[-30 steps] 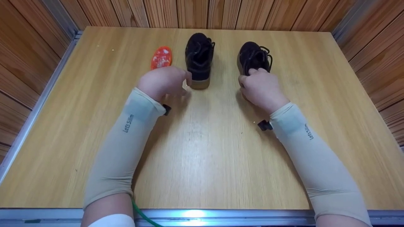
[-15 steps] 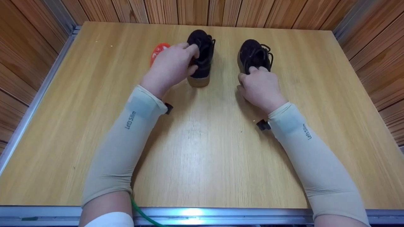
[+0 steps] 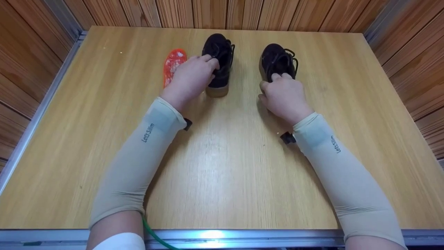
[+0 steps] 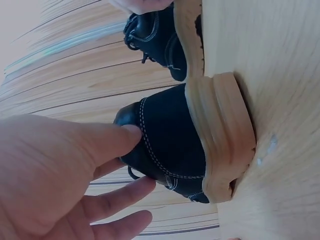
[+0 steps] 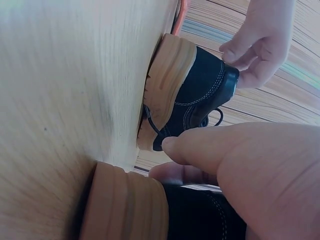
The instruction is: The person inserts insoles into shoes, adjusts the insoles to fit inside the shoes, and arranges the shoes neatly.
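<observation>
Two black lace-up shoes with tan soles stand upright, heels toward me. My left hand (image 3: 191, 77) pinches the heel collar of the left shoe (image 3: 219, 82); in the left wrist view its thumb (image 4: 125, 137) lies on the heel's back edge and two fingers are spread at the side. My right hand (image 3: 288, 99) grips the right shoe (image 3: 271, 57) by its heel, with fingertips at the shoe's opening and the thumb at its left side. That heel is mostly hidden from above. Beside the left shoe lies an orange insole with white patches (image 3: 171, 64), partly covered by my left hand.
The shoes stand apart on a wooden table (image 3: 215, 166) near its back edge. Wood-panelled walls (image 3: 242, 14) rise behind and at both sides. A metal rail (image 3: 208, 239) runs along the front, and a green cable (image 3: 156, 234) hangs by my left elbow.
My left hand has risen from beside the left shoe's heel, reached forward over the collar, and settled there. The right hand has stayed on the right shoe.
</observation>
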`<state>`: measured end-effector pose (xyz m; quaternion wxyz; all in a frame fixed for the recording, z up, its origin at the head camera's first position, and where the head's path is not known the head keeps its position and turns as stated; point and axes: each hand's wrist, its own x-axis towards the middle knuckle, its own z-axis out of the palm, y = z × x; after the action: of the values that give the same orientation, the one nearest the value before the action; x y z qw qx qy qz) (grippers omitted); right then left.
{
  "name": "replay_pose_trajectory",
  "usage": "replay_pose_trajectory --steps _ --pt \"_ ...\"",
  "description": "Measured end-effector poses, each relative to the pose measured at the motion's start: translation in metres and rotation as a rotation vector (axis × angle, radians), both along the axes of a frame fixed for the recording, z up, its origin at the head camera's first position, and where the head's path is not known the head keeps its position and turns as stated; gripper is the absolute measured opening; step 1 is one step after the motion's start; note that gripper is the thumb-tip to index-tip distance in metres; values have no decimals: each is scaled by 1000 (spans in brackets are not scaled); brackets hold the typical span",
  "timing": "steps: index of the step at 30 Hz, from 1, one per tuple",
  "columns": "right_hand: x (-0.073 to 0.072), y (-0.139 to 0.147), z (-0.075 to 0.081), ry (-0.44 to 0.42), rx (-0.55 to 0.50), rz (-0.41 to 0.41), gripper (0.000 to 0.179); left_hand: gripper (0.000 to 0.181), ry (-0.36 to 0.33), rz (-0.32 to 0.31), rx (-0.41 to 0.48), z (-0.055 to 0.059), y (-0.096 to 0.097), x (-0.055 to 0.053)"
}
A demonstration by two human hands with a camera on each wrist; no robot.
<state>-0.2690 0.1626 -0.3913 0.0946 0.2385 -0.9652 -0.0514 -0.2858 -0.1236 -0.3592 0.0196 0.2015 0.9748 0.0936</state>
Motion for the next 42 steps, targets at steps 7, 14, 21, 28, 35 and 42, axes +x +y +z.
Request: replay_pose_trajectory --steps 7,14,21,28,35,42 --pt "0 -2 -2 20 -3 0 31 39 45 8 13 -1 6 3" --pt "0 -3 1 3 -9 -5 30 36 112 -38 -3 -2 18 9" --pt "1 1 5 -33 -34 -6 32 34 184 -63 64 -14 39 13" --pt "4 -11 44 -217 18 -140 47 33 168 -100 120 -14 37 11" --pt "-16 -49 81 -282 -5 -118 66 52 40 -50 136 8 14 9" --pt "-47 -91 73 -522 -214 -190 115 34 48 13 138 14 -14 9"
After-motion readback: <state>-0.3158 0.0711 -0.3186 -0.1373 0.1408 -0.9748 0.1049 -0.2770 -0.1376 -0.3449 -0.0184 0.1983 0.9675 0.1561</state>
